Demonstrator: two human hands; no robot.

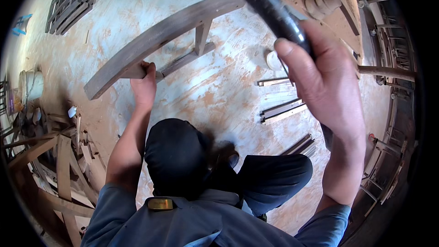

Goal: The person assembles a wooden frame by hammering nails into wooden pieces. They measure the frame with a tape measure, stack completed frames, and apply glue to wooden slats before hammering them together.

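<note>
My right hand (pixel 320 71) is raised at the upper right, its fingers wrapped round the black handle of a hammer (pixel 270 9). The hammer's dark, rounded head reaches the top edge of the view. Farther left, my left hand (pixel 145 84) grips a short crosspiece of a wooden frame (pixel 151 41). That frame has a long curved grey-brown rail, a thinner straight rail below it and short pieces joining the two. Part of the curved rail's far end lies behind the hammer.
Dark-edged wooden strips (pixel 283 110) lie on the mottled floor at the right, near a white round container (pixel 274 60). Slatted wooden panels (pixel 75 2) are stacked at the far left. A scrap-wood pile (pixel 64 169) and a bucket (pixel 32 84) stand left; wooden frames (pixel 388 151) line the right.
</note>
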